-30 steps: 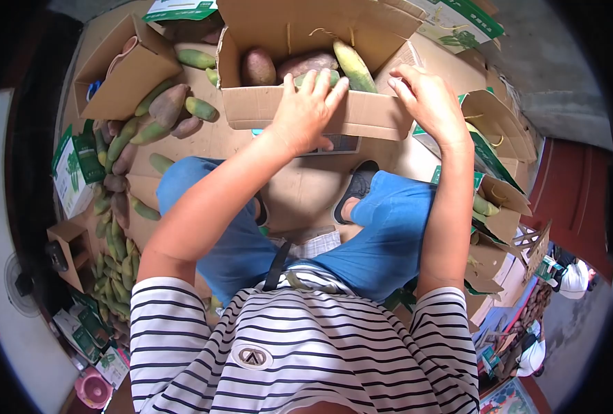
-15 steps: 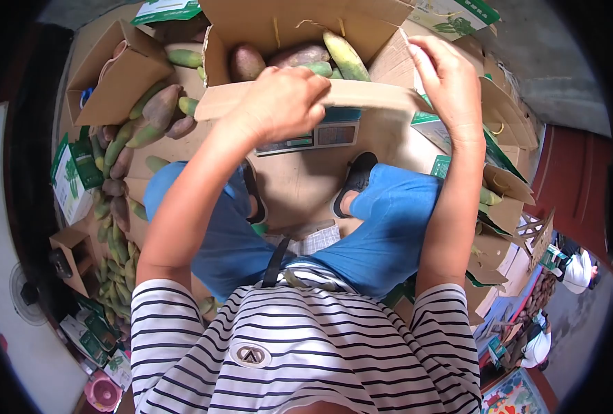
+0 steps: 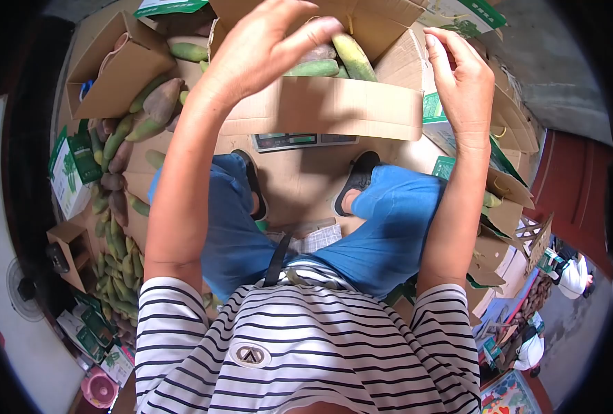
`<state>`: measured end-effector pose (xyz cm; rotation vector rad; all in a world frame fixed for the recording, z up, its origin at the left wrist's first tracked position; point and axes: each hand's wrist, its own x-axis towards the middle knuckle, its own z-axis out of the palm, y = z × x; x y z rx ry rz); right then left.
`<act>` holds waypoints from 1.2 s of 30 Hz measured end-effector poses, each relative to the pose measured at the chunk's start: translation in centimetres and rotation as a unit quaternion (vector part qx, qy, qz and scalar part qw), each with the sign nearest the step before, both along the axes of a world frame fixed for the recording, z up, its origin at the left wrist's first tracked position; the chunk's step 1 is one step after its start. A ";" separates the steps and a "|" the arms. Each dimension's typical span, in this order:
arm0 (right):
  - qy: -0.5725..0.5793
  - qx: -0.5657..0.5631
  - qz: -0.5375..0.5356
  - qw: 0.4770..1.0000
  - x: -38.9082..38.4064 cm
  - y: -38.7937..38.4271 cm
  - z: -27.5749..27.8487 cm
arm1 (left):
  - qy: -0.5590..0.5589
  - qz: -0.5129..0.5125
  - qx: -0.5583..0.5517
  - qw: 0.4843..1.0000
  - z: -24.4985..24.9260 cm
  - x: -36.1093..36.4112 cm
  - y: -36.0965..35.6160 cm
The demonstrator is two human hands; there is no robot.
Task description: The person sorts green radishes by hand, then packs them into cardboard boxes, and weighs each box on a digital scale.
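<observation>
A cardboard box (image 3: pixel 389 107) stands in front of me, its near flap folded down toward me. Inside it lie long mango-like fruits: a yellow-green one (image 3: pixel 354 56), a green one (image 3: pixel 314 67) and a purplish one partly behind my hand. Over the box's left part, my left hand (image 3: pixel 275 45) is raised with thumb and fingers apart, holding nothing. My right hand (image 3: pixel 463 79) is at the box's right wall, thumb and fingertips close together at its edge. Beneath the flap a scale (image 3: pixel 303 141) shows only its front panel.
Mango-like fruits (image 3: pixel 116 259) lie heaped along my left, beside an open carton (image 3: pixel 116 69) and a green-and-white box (image 3: pixel 75 176). More open cartons (image 3: pixel 506 179) stand to my right. Far right, a person in white (image 3: pixel 574 277) is visible.
My left hand has let go of the near flap and risen up and away over the box. The flap now hangs lower, covering more of the scale. Box and right hand shifted slightly right.
</observation>
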<state>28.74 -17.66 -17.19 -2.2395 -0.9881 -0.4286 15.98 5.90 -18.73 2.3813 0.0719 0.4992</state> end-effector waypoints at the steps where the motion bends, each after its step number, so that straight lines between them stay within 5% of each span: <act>1: -0.002 -0.012 -0.004 1.000 -0.1 0.0 0.0 | -0.043 -0.022 -0.074 0.996 0.6 0.4 -0.2; 9: -0.013 -0.048 -0.007 0.999 -0.5 0.2 0.0 | -0.067 0.086 0.130 0.986 0.4 0.1 -0.8; 24: -0.010 -0.055 -0.004 0.998 -0.6 0.2 0.1 | -0.073 0.197 0.204 0.956 -1.1 0.5 0.2; 36: -0.013 -0.063 -0.006 0.998 -0.5 0.3 -0.1 | -0.089 0.191 0.229 0.950 -1.6 0.4 0.1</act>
